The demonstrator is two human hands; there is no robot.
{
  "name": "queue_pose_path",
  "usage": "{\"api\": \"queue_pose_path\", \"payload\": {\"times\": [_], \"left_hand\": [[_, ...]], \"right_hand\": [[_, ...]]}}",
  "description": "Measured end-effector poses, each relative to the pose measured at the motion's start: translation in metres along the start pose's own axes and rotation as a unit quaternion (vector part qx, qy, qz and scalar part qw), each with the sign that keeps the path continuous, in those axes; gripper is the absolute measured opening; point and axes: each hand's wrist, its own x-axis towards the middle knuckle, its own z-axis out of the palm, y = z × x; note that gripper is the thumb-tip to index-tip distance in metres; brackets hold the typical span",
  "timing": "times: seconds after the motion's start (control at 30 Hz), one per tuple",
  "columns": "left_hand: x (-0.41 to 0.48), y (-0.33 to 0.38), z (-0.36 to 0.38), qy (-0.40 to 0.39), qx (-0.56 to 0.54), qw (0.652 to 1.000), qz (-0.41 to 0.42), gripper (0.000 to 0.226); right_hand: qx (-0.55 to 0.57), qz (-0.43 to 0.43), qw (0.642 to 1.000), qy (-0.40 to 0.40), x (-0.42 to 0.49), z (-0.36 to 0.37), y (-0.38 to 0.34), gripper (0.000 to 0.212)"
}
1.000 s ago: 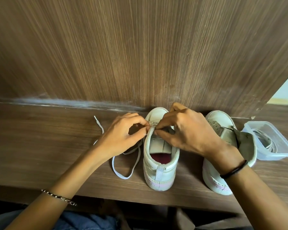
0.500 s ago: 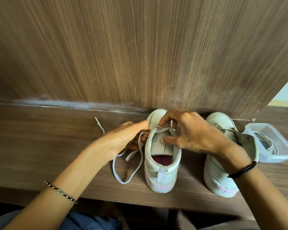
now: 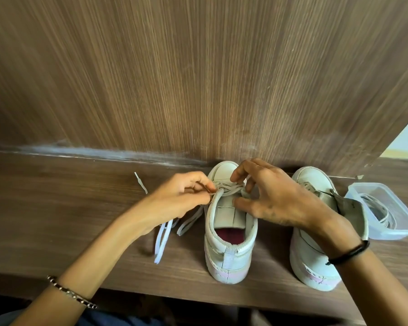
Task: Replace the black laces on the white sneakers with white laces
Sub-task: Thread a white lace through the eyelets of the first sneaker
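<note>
Centre sneaker (image 3: 229, 255), heel nearest, on the wooden ledge (image 3: 57, 220): left hand (image 3: 181, 198) pinches the white lace (image 3: 162, 238) at an eyelet; right hand (image 3: 276, 198) curls fingers on it opposite. Beside a second sneaker (image 3: 311, 267), a clear plastic tub (image 3: 396, 234) holds coiled laces (image 3: 379, 211).

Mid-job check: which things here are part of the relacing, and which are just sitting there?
In the job: middle sneaker, white lace, second sneaker, plastic tub with coiled lace.
Just there: wooden shelf, wall panel, bracelet, black wristband.
</note>
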Motion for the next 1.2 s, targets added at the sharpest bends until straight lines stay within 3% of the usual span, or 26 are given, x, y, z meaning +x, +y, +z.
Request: {"api": "queue_pose_path", "payload": {"times": [0.13, 0.33, 0.47, 0.57, 0.67, 0.77, 0.87, 1.07, 1.2], "left_hand": [[0.001, -0.007, -0.006, 0.035, 0.105, 0.985, 0.131, 0.025], [0.001, -0.006, -0.007, 0.096, 0.189, 0.96, 0.184, 0.025], [0.003, -0.008, -0.002, 0.078, 0.17, 0.973, 0.137, 0.02], [0.004, -0.009, 0.006, 0.036, 0.054, 0.998, 0.006, 0.013], [0.006, -0.015, 0.003, 0.009, -0.043, 0.996, -0.075, 0.033], [0.01, -0.017, 0.002, -0.026, -0.125, 0.987, -0.098, 0.03], [0.013, -0.022, -0.001, -0.041, -0.113, 0.987, -0.104, 0.022], [0.015, -0.026, -0.007, -0.027, -0.082, 0.993, -0.085, 0.056], [0.012, -0.026, -0.006, -0.017, -0.062, 0.996, -0.063, 0.061]], "right_hand": [[-0.023, -0.037, 0.999, 0.022, 0.0, 0.003, -0.001, 0.026], [-0.027, -0.058, 0.997, 0.033, 0.0, 0.004, -0.003, 0.017], [-0.046, -0.061, 0.996, 0.037, 0.001, 0.008, -0.002, 0.016], [-0.064, -0.059, 0.996, 0.032, 0.002, 0.012, -0.003, 0.021], [-0.048, -0.037, 0.998, 0.03, 0.002, 0.008, -0.003, 0.035], [-0.019, 0.022, 0.999, 0.026, -0.001, 0.006, -0.001, 0.044], [-0.015, 0.042, 0.999, 0.019, -0.002, 0.006, -0.002, 0.041], [-0.011, 0.037, 0.999, 0.018, -0.003, 0.004, -0.004, 0.036], [-0.014, 0.019, 1.0, 0.019, -0.003, 0.005, -0.001, 0.034]]}}
